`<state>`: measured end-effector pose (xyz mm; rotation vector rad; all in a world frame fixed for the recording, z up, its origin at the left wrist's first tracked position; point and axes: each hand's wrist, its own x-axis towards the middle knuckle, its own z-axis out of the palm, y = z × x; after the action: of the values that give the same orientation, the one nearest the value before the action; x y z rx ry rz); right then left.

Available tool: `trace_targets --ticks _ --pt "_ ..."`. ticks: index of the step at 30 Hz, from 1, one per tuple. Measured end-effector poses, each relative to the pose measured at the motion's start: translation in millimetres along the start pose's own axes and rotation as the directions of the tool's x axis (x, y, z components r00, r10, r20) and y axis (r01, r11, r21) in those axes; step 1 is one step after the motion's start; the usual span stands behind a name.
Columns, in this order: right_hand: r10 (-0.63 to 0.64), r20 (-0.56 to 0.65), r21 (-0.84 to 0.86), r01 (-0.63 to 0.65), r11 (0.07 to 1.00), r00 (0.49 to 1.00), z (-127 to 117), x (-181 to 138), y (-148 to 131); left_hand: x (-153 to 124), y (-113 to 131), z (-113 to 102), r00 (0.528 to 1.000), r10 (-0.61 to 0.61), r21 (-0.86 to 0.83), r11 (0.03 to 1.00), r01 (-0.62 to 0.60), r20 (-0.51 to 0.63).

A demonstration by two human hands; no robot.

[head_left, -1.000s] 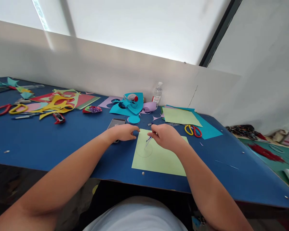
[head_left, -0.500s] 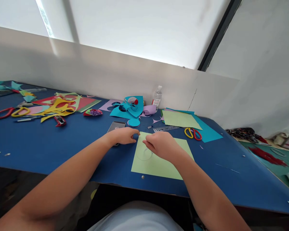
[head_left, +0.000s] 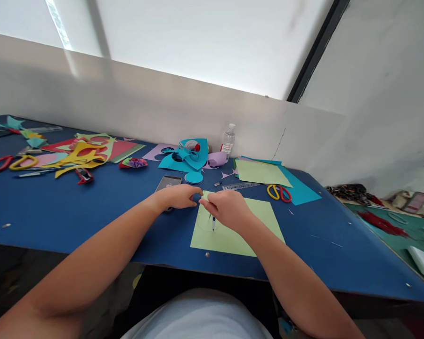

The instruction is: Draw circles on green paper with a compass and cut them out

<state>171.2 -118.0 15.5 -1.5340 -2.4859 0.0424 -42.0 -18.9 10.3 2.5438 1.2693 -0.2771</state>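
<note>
A light green sheet of paper [head_left: 233, 242] lies on the blue table, with a thin drawn circle near its left side. Over that circle my right hand [head_left: 229, 209] is closed around the top of a drawing compass [head_left: 213, 223], whose two legs point down at the paper. The compass head is hidden by my fingers. My left hand [head_left: 182, 196] is at the sheet's upper left corner, thumb and forefinger apart, nothing seen between them. Partly under that hand lies a phone [head_left: 168, 181].
Behind the sheet are a clear ruler [head_left: 240, 186], scissors [head_left: 279, 193], blue paper circles [head_left: 193, 177], cut blue paper [head_left: 201, 160] and a water bottle [head_left: 228, 141]. A paper stack [head_left: 263, 173] lies right. Coloured scraps [head_left: 81, 154] and a red cutter [head_left: 84, 176] lie left.
My right hand has turned and shifted slightly left, so the compass legs now show below it. My left hand stays near the sheet's corner. The view has shifted a little.
</note>
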Motion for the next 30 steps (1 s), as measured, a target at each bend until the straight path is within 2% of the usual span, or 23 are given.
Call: trace_targets --ticks 3,9,16,20,26,30 --pt "0.047 0.002 0.009 -0.047 0.999 0.999 0 1 1 3 -1 2 1.000 0.007 0.003 1.000 -0.007 -0.006" --pt "0.046 -0.007 0.024 -0.046 0.999 0.999 4 1 5 6 -2 4 1.000 0.009 0.007 1.000 -0.009 0.009" --pt "0.102 -0.012 0.081 -0.101 0.992 0.995 -7 1 17 7 6 0 0.999 -0.019 0.013 1.000 0.019 0.038" --pt "0.106 -0.130 0.143 -0.088 0.986 0.986 -24 -4 41 9 8 -1 0.997 -0.063 0.017 0.998 0.062 0.045" --pt "0.174 -0.253 0.167 -0.134 0.977 0.952 -57 -21 98 13 5 0 0.997 -0.050 0.009 0.999 0.050 0.060" --pt "0.296 -0.264 0.216 -0.243 0.946 0.918 -55 -31 134 13 5 0 0.997 -0.062 -0.030 0.998 0.064 0.048"
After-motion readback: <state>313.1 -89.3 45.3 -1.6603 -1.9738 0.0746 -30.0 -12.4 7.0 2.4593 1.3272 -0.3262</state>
